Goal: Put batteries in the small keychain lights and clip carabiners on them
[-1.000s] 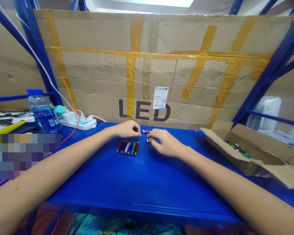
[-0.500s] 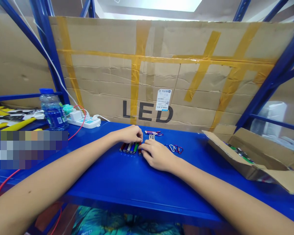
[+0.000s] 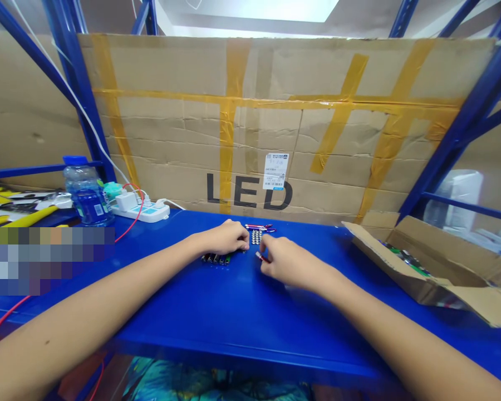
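My left hand (image 3: 227, 238) lies curled over a row of small coloured metal tubes (image 3: 215, 259) on the blue shelf top (image 3: 242, 312), covering their far ends. My right hand (image 3: 286, 260) is closed, pinching one red tube (image 3: 260, 257) just right of the row. A cluster of small silver button cells (image 3: 256, 237) sits between the two hands. Behind it lie red and purple clips (image 3: 261, 227).
An open cardboard box (image 3: 426, 262) with more small parts stands at the right. A taped cardboard sheet marked LED (image 3: 250, 128) forms the back wall. At the left are a water bottle (image 3: 86, 195), a white power strip (image 3: 140, 210) and a red wire.
My right hand has pulled a red tube away from the right end of the row and moved right. My left hand has slid down over the row.
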Motion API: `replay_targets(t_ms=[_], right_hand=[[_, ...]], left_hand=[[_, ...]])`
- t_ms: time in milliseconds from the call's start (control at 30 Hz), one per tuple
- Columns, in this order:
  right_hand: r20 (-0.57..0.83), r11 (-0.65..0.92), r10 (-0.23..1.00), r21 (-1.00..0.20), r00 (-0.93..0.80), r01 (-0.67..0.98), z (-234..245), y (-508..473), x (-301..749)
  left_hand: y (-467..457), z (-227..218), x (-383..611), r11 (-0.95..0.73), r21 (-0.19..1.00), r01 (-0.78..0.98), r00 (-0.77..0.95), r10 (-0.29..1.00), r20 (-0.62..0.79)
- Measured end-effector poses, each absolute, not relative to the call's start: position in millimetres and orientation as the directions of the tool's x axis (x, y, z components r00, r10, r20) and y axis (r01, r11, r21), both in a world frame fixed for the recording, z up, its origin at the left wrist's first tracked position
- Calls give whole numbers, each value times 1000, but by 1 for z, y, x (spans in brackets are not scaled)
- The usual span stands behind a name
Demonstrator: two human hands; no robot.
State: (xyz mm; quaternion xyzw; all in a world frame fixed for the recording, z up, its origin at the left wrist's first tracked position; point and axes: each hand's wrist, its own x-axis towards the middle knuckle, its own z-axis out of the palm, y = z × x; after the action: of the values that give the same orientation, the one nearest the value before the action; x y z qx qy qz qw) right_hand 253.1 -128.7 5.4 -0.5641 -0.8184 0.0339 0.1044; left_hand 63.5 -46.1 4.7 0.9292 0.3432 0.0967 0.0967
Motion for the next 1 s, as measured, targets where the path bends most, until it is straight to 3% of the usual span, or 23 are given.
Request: replay_targets(t_ms=[133, 200, 400, 667, 1000], right_hand=[[157, 289, 957, -405, -246, 867, 17, -112, 281], [168, 309, 951, -452, -260, 837, 20, -106, 293], [250, 347, 933, -441, -258, 828, 14, -98, 301], [259, 413, 908, -420, -330, 808, 6, -95, 299], [202, 433, 901, -496, -385, 752, 4, -99, 294]], left_hand=[[-53, 5, 68, -740, 323, 590, 759, 645, 90], [-53, 5, 71, -744, 311, 591, 750, 649, 126], [-36, 0, 71, -840, 68, 538, 791, 531, 305], [-31, -5, 68, -891, 4, 453, 865, 441, 238], [-35, -3, 67, -880, -67, 471, 869, 450, 207]])
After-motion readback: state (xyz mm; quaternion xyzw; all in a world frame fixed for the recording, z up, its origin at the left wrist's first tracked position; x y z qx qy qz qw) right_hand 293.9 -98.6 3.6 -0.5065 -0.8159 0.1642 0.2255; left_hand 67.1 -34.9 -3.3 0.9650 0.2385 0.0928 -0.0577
